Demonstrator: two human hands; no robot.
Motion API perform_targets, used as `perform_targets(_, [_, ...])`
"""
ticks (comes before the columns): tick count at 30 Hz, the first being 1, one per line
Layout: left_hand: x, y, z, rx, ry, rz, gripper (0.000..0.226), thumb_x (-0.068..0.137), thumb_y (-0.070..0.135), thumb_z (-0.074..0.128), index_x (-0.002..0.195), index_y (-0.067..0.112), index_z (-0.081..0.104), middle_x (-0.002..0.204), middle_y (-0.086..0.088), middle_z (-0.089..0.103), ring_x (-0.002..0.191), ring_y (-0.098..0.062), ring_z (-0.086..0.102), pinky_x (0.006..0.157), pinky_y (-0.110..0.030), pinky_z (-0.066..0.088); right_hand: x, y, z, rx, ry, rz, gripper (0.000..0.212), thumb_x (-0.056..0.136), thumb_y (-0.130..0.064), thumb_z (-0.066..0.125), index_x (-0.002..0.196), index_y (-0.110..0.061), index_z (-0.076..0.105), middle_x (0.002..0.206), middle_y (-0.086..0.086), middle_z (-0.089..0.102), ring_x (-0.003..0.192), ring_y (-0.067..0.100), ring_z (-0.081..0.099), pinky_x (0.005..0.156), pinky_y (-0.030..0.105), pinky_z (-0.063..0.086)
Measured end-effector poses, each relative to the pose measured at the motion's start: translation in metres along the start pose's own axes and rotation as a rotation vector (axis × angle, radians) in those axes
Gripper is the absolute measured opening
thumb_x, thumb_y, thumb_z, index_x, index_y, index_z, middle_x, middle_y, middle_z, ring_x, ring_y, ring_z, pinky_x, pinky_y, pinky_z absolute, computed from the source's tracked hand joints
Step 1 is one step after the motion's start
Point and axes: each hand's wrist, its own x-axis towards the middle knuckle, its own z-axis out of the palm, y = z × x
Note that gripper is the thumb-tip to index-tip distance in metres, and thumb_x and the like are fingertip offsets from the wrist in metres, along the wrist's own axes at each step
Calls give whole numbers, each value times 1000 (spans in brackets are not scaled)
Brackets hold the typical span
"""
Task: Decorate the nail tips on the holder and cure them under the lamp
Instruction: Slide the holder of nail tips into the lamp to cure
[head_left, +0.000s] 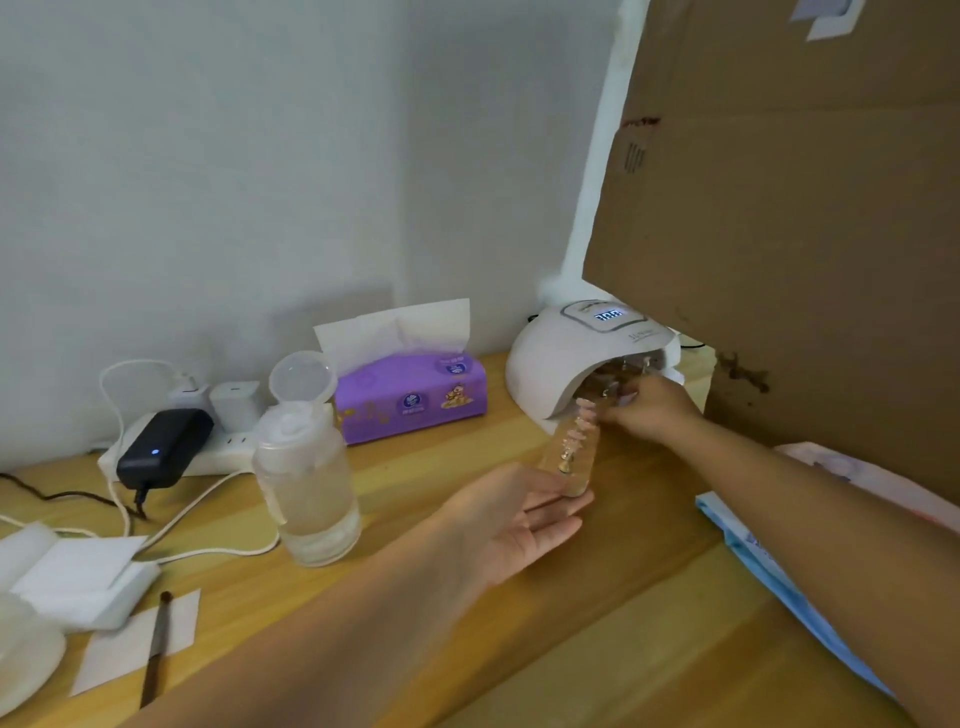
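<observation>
A clear holder (571, 452) carrying a row of pink nail tips lies tilted in front of the white curing lamp (550, 358). Its near end rests on the fingertips of my left hand (519, 519), which is palm up with straight fingers. My right hand (649, 405) reaches to the lamp's mouth and pinches the holder's far end. More nail tips on another holder show faintly inside the lamp opening (623, 376). The lamp's display (609, 315) is lit.
A clear bottle (306, 483) with its flip cap open stands left of my left hand. Behind it lie a purple tissue box (410, 395), a power strip (208, 441) with a black adapter. A brush (156, 644) on paper lies front left. A large cardboard sheet (779, 208) stands right.
</observation>
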Motion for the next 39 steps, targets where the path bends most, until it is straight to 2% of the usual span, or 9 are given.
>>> perform_targets(3, [11,0,5,-20,-9,-8,28,82,-12,54,108,-4,56,99,-16,68,81,-21,68,63,-27,54,4,2,1,-45,68,-17,18,87,-24,55,97,-11,63,98,12,62,84,25,51,70,28,39])
perform_targets(7, [21,-1,12,-43,-15,-10,19,82,-12,52,97,-3,59,93,-15,68,79,-20,67,61,-26,54,8,5,1,-71,103,-50,17,85,-17,54,91,-7,66,91,14,63,75,24,51,65,27,41])
perform_targets(12, [25,-2,19,-59,-19,0,15,85,-12,49,89,-1,58,86,-14,67,77,-19,65,64,-25,53,9,15,-4,-31,159,-60,25,82,-33,64,68,-12,62,69,2,57,72,22,54,55,25,35])
perform_targets(15, [28,-1,21,-61,-21,-10,20,85,-12,49,100,-3,57,91,-16,66,80,-20,65,63,-27,52,11,19,-8,-22,155,-48,34,78,-40,68,55,-19,55,59,1,54,65,20,55,49,23,34])
perform_targets(18, [32,-2,25,-64,6,-17,32,86,-12,48,116,-3,52,99,-17,65,80,-20,66,60,-29,52,13,19,-8,-23,148,-46,30,77,-37,69,57,-21,54,60,0,54,64,18,54,49,23,34])
perform_targets(23, [35,-4,37,-124,18,-16,29,84,-15,48,111,-5,52,99,-20,64,79,-23,65,54,-28,53,18,21,-11,-25,137,-15,22,83,-32,64,82,-10,65,65,1,53,60,13,49,47,22,32])
perform_targets(29, [45,-6,56,-207,81,-5,22,86,-14,46,105,-3,53,106,-20,61,100,-25,62,81,-30,51,17,23,-14,-20,123,-22,30,88,-28,61,107,-5,63,100,17,64,78,22,51,47,18,30])
perform_targets(35, [54,-7,76,-265,121,19,15,86,-12,49,92,0,56,82,-14,59,74,-19,58,75,-31,51,11,17,-22,-48,42,82,19,90,-16,53,77,-4,57,63,9,54,50,18,49,42,22,36])
perform_targets(39, [61,-4,84,-295,187,44,15,87,-11,49,81,2,54,79,-12,57,77,-19,58,79,-27,49,5,9,-25,162,-56,178,16,92,-18,52,92,-3,57,63,10,53,47,16,45,37,17,32])
